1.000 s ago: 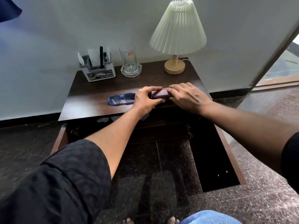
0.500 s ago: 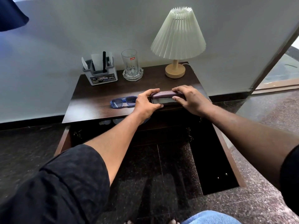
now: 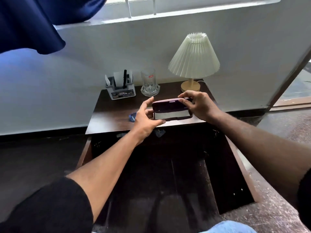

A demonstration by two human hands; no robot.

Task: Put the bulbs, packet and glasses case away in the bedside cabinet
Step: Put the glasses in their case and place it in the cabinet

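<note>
A purple glasses case (image 3: pixel 170 105) is held just above the front edge of the dark bedside cabinet (image 3: pixel 114 111), its lid lifted and a pale lining showing inside. My left hand (image 3: pixel 146 117) grips the case's left end from below. My right hand (image 3: pixel 196 105) holds the lid at the right end. Blue glasses (image 3: pixel 132 117) lie on the cabinet top, mostly hidden behind my left hand. Below the top, both cabinet doors stand open; the right door (image 3: pixel 234 179) swings out toward me. The inside is dark, with pale shapes (image 3: pixel 159 132) near its upper edge.
At the back of the cabinet top stand a grey organiser (image 3: pixel 120 89), a glass mug (image 3: pixel 149 83) on a glass coaster, and a pleated lamp (image 3: pixel 193 59). A dark blue curtain (image 3: pixel 32 22) hangs upper left. A doorway frame (image 3: pixel 289 76) runs along the right.
The case has been lifted off the cabinet top and its lid has come open. The camera has tilted up, showing the window sill and curtain.
</note>
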